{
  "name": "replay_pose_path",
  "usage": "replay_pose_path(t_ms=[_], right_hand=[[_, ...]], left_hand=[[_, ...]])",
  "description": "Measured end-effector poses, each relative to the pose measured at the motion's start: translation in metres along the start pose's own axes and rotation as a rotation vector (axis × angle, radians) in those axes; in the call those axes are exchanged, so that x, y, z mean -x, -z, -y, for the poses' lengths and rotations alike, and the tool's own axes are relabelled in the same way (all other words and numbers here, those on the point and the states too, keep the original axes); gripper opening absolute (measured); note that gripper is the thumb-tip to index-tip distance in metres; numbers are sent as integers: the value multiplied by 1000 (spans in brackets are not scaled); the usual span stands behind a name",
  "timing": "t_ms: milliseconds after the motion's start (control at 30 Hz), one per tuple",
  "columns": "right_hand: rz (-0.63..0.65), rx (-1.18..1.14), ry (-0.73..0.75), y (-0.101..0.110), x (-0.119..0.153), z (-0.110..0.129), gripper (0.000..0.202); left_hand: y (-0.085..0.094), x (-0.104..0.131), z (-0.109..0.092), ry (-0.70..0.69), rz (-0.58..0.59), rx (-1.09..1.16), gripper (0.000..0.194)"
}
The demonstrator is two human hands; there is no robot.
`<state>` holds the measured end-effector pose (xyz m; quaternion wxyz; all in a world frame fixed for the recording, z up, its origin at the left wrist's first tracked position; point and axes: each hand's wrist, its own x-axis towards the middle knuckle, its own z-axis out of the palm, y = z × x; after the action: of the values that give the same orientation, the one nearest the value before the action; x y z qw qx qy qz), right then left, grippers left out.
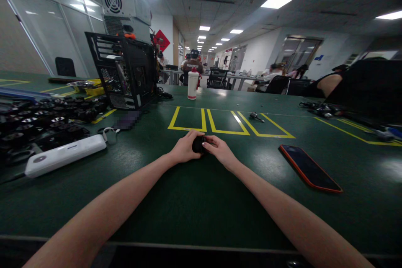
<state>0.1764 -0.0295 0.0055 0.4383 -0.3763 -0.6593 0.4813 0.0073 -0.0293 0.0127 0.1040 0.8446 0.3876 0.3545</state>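
Note:
Between my two hands is a small black rounded part (197,145), just above or resting on the green tabletop; its exact kind is hard to make out. My left hand (186,147) curls around its left side with the fingers over the top. From the right, my right hand (219,149) pinches at it with thumb and fingers. Just beyond the hands lie yellow taped outlines (187,128) on the table. A small dark metal piece (256,117) lies by the rightmost of these.
A phone with an orange case (309,168) lies to the right. On the left are a white power strip (65,157) and a pile of black fans (59,113). An open computer case (125,71) and a white cup (192,86) stand farther back. Several people sit beyond.

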Motion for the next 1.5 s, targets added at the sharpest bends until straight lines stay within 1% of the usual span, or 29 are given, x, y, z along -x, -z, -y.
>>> replay_pose_path(t_ms=[133,200,267,433,567,633,767,833,1067,1133,1200,1267,1333,1400,1500], right_hand=[[77,-92,63,1,2,-1,32],[91,-114,82,1,4,-1,35],[73,-104,76,1,4,0,35],[-3,-45,84,-2,2,1,24],[-25,0,64,-1,1,2,28],[-3,-2,47,0,2,2,30],[67,-56,77,1,7,4,33],[73,-71,81,1,8,4,34],[-12,-43,127,-1,1,-1,20],[-30,-17,126,-1,1,0,22],[-34,18,93,-1,1,2,28],[-9,34,47,1,3,4,31],[29,18,32,2,4,5,31],[60,-16,49,3,6,5,32],[74,-39,78,2,6,3,34]], left_hand=[[1,0,0,-6,2,8,58],[1,0,-1,-9,3,16,58],[1,0,-1,-6,0,20,58],[0,0,-1,7,-2,12,58],[0,0,-1,14,-3,10,58],[0,0,0,15,-3,9,58],[1,0,0,9,5,12,58],[1,0,0,8,3,10,59],[-2,-1,2,-4,-20,6,58],[-3,-1,2,-3,-24,4,58],[-2,-1,1,-2,-21,5,58],[-1,0,0,7,-12,6,58],[0,0,-1,18,-2,10,58],[1,0,-2,19,3,15,58],[1,0,-2,12,-1,18,58]])
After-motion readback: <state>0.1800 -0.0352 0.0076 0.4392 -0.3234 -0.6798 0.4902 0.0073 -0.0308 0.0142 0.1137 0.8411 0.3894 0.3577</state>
